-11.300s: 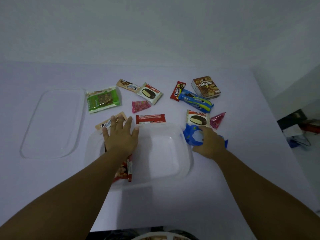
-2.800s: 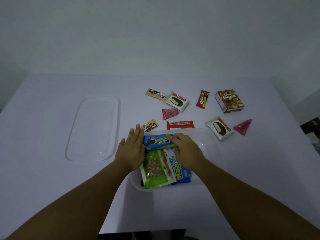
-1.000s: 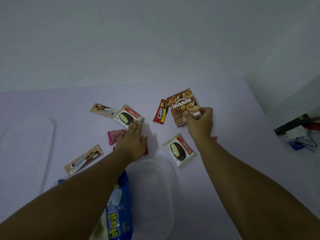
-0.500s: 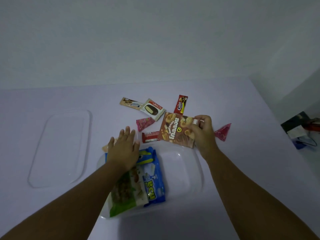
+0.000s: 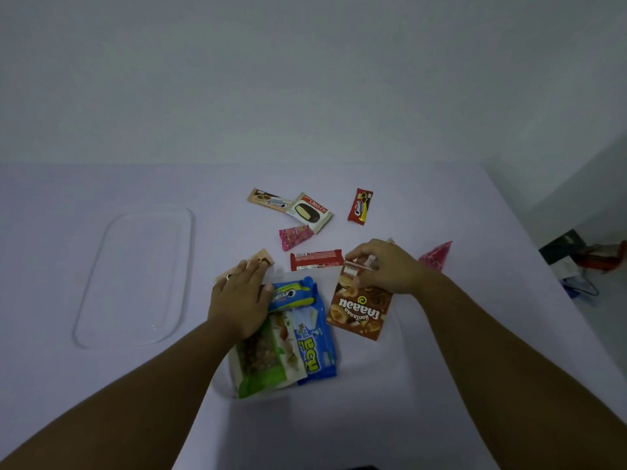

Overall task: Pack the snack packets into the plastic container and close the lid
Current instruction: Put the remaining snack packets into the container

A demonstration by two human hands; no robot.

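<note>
So from the head cam, the clear plastic container (image 5: 390, 337) sits at the near middle of the white table (image 5: 68, 385), already holding a glossy green nut packet (image 5: 261, 361), a blue wafer pack (image 5: 315, 347) and a blue cream-biscuit packet (image 5: 291, 295), while its flat rounded-rectangle lid (image 5: 135, 276) lies well apart to the left. Left hand (image 5: 241, 300) lies flat with straight fingers on the container's left rim and the packets there; right hand (image 5: 383, 266) pinches the top edge of a brown cardboard biscuit box (image 5: 359, 310) tilted over the container. Further back, loose foil wrappers lie scattered: a Choco Pie (image 5: 310, 212), a red bar (image 5: 317, 261), and a pink cone-shaped packet (image 5: 437, 256).
</note>
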